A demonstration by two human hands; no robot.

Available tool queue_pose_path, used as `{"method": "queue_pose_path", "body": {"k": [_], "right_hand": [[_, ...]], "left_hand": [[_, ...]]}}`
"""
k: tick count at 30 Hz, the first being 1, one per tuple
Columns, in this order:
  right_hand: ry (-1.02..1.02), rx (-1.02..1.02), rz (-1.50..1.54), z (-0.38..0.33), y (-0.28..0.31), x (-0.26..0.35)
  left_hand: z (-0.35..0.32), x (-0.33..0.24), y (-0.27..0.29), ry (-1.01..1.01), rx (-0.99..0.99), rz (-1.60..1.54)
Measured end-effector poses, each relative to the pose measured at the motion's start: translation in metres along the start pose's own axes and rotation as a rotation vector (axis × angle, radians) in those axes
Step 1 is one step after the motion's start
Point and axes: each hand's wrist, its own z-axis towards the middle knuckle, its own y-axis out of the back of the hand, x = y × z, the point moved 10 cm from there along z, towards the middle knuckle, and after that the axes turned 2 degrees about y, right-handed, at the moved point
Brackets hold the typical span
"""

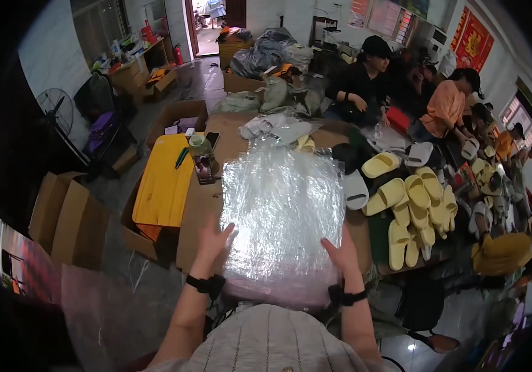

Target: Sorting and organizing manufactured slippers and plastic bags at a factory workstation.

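Note:
A wide stack of clear, shiny plastic bags lies in front of me on the brown table, its near end hanging close to my body. My left hand grips the stack's left edge, thumb on top and the other fingers mostly hidden at the side. At the opposite edge, my right hand holds it the same way. Just past the far end sit a pale yellow slipper and crumpled clear plastic. A white slipper is beside the stack's right edge.
Yellow slippers pile up at right. To the left are a yellow packet stack, green pens, a jar and a phone. Open cartons stand on the floor. Several people work at the far right.

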Motion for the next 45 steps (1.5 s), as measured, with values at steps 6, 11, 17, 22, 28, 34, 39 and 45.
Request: {"method": "queue_pose_path", "body": {"k": [6, 11, 17, 22, 28, 34, 39, 45], "right_hand": [[-0.102, -0.04, -0.3, -0.047, 0.004, 0.015], [-0.197, -0.022, -0.503, -0.033, -0.006, 0.021], [-0.212, -0.207, -0.124, -0.034, 0.012, -0.015], [-0.36, -0.373, 0.451, 0.006, 0.056, -0.094], [-0.395, -0.267, 0.763, 0.11, 0.05, -0.15], [-0.553, -0.348, 1.189, 0.169, 0.012, -0.241], [-0.442, -0.281, 1.326, 0.179, 0.02, -0.304], [-0.486, -0.186, 1.238, 0.18, 0.03, -0.259]], "left_hand": [[-0.049, -0.042, -0.028, 0.049, 0.391, -0.009], [-0.06, -0.049, -0.032, -0.242, 0.379, 0.116], [-0.048, -0.114, -0.001, -0.495, 0.238, 0.343], [-0.059, -0.155, -0.068, -0.713, 0.486, 0.29], [-0.074, -0.13, -0.114, -0.616, 0.477, 0.456], [-0.079, -0.137, -0.114, -0.54, 0.47, 0.444], [-0.075, -0.142, -0.126, -0.583, 0.452, 0.43], [-0.078, -0.139, -0.112, -0.551, 0.431, 0.455]]}}
